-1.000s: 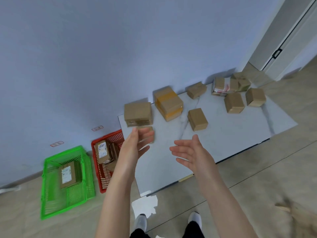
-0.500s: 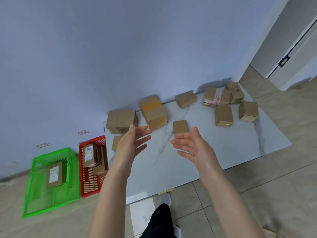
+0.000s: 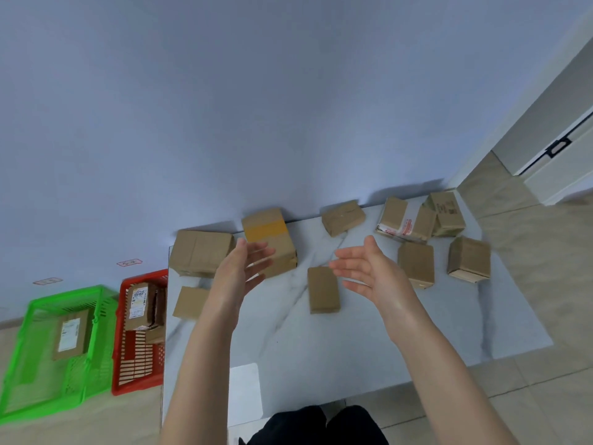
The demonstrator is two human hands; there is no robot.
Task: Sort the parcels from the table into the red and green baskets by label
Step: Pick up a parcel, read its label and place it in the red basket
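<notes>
left hand point(image 3: 239, 268) and right hand point(image 3: 369, 271) spread wide, empty, palms facing, above glossy white veined counter point(image 3: 353, 342). flat brown cardboard parcel point(image 3: 322, 289) lies on it between them. red slatted plastic basket point(image 3: 144, 277) touches green mesh plastic basket point(image 3: 67, 293), floor level.

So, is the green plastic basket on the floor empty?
No, one flat brown cardboard parcel with a white label lies inside the green plastic basket.

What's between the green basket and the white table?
The red basket, holding parcels, sits between the green basket and the table, in the head view.
</notes>
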